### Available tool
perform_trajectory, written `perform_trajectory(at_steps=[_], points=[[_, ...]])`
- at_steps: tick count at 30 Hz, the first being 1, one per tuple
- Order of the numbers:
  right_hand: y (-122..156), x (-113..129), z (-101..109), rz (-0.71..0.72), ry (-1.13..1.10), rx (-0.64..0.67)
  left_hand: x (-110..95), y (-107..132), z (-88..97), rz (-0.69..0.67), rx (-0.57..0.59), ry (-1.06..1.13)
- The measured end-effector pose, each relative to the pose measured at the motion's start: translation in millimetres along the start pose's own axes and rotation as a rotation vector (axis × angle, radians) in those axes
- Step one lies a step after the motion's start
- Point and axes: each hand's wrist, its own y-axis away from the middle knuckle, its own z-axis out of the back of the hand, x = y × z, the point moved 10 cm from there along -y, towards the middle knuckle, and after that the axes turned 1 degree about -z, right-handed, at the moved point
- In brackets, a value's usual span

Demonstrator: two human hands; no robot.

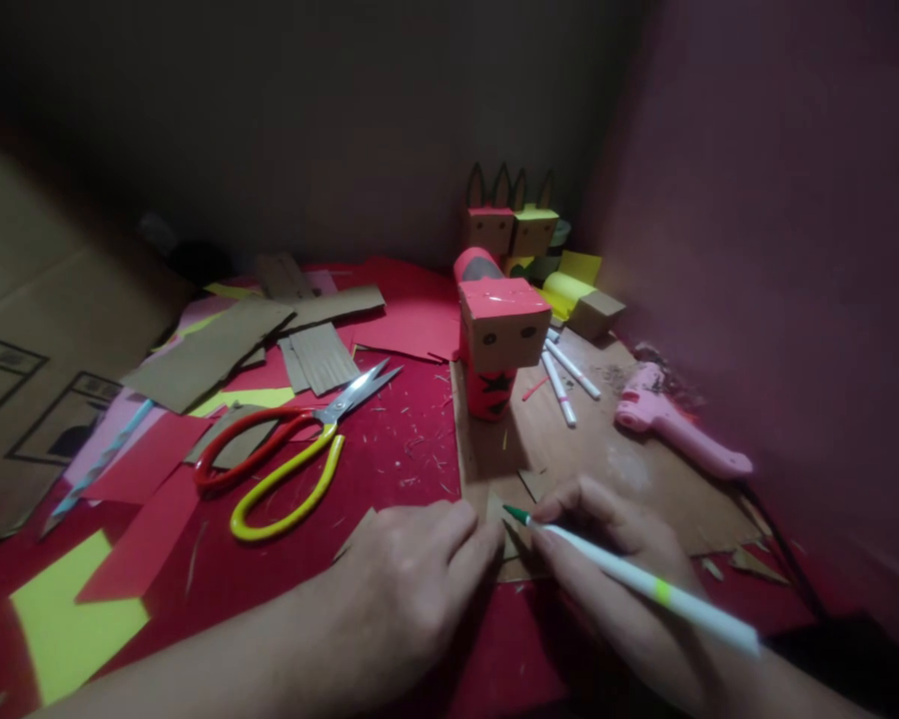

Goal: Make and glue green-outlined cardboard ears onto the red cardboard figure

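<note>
My right hand point(614, 559) grips a white marker point(644, 579) with a green tip and a yellow-green band. The tip is close to a small pointed piece of cardboard point(497, 507) on the cardboard sheet. My left hand point(420, 559) is closed, with its thumb and forefinger at that piece; its fingertips are partly hidden. Just beyond my hands stands a red paper-covered figure point(504, 300) with a boxy cardboard head, drawn eyes and dark marks on its body. Another cardboard scrap point(531, 484) lies near my right fingertips.
Scissors point(334, 409) with red and yellow handles lie spread at left, near cardboard strips point(214, 350) and coloured paper point(146, 519). White markers point(561, 384) and a pink glue gun point(666, 424) rest on the cardboard sheet point(621, 479). Eared figures point(535, 235) stand behind. A carton point(67, 300) flanks the left.
</note>
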Motion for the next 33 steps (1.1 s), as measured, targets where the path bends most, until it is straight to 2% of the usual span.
perform_trajectory(at_steps=[2, 4, 10, 15, 22, 33], points=[[-0.8, 3.8, 0.6, 0.054, 0.105, -0.031, -4.7, 1.0, -7.1, -0.05, 0.071, -0.046], [-1.1, 5.1, 0.2, 0.084, 0.171, -0.05, -8.1, 0.7, -7.1, -0.074, 0.094, -0.078], [0.4, 14.7, -4.2, 0.217, 0.267, -0.049, -10.5, -4.6, -0.3, -0.077, 0.055, -0.056], [2.9, 10.3, -3.6, 0.165, 0.247, -0.081, -8.8, -7.0, 0.5, -0.086, 0.007, -0.033], [0.7, 14.8, -6.2, 0.198, 0.261, -0.07, -8.7, -3.7, -6.1, -0.064, 0.083, -0.054], [-0.4, 9.5, -10.0, 0.175, 0.26, -0.032, -11.4, -5.6, -3.1, -0.102, 0.056, -0.066]])
